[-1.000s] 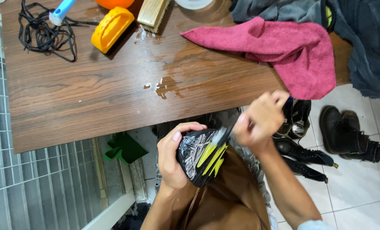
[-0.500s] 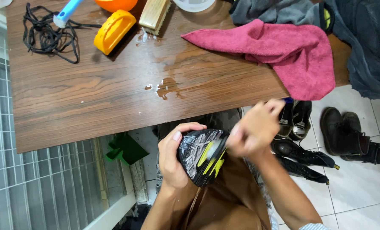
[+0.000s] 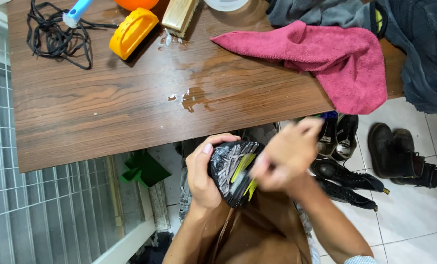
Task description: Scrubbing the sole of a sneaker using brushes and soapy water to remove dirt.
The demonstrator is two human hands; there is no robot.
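My left hand [image 3: 204, 178] grips a black shoe [image 3: 230, 168] with its grey and yellow-green sole turned up, just below the table's front edge and over my brown lap. My right hand [image 3: 284, 156] is blurred by motion and lies against the right side of the sole, fingers curled. Whether it holds anything is hidden by the blur.
A brown wooden table [image 3: 106, 112] has a small wet patch [image 3: 191, 98]. On it lie a pink towel [image 3: 336, 58], dark clothes [image 3: 419, 44], a yellow brush [image 3: 133, 32], a wooden brush [image 3: 179, 14] and black laces [image 3: 52, 36]. Black boots [image 3: 399, 156] stand on the white tiles at right.
My right hand has dropped from above the shoe's right side down onto the sole, moving left. The left hand and the shoe have stayed in place.
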